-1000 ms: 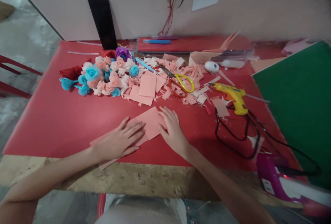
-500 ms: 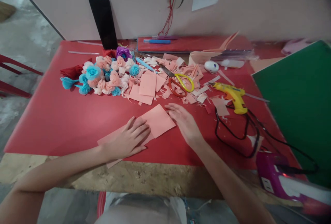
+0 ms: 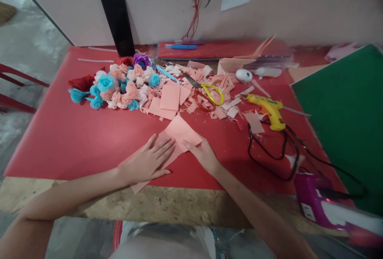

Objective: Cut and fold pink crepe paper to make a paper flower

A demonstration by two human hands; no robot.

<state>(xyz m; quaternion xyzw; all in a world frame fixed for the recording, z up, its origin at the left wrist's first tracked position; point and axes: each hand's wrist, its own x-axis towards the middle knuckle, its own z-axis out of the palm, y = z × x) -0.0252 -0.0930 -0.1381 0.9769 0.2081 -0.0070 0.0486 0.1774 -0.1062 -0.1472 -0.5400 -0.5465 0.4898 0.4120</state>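
Note:
A long strip of pink paper (image 3: 179,131) lies near the front edge of the red table (image 3: 60,139). My left hand (image 3: 146,161) rests flat on the strip's near part, fingers stretched out. My right hand (image 3: 202,153) pinches the strip's far end and lifts it off the table, so the square end stands tilted above the fingers.
Behind lie pink paper scraps (image 3: 170,99), a heap of blue, pink and white paper roses (image 3: 119,85), scissors (image 3: 206,93) and a yellow glue gun (image 3: 269,109) with black cord (image 3: 278,151). A green board (image 3: 344,119) stands at the right, a purple device (image 3: 314,203) at the front right.
My right hand went from lying on the paper out to its right side, then came back under the far end and raised it. My left hand stayed flat on the strip.

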